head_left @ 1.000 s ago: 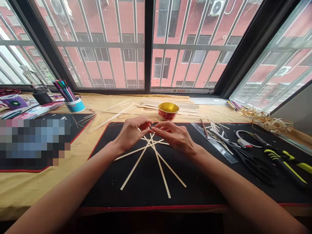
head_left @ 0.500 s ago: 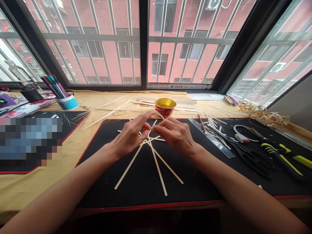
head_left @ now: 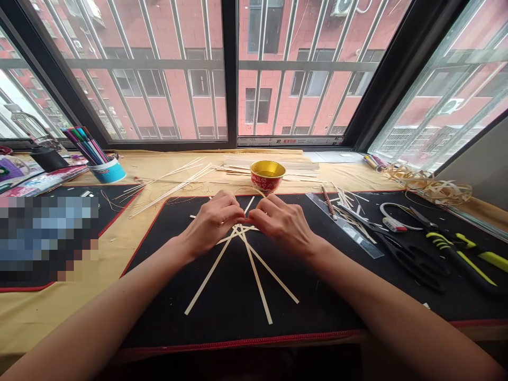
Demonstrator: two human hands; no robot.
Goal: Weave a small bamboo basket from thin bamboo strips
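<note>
Now clenching the fingers of left hand (head_left: 214, 219) and right hand (head_left: 283, 219) tighter than before, apparently gripping a curved strip (head_left: 246, 188) from both sides for firmer control, over crossed strips (head_left: 242, 239) lying on the mat (head_left: 317, 312)

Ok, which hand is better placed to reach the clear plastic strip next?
Right hand, I'd say: it is nearer the clear plastic strip, which lies to its right. The left hand is farther. Both seem to hold a thin bent strip.
</note>
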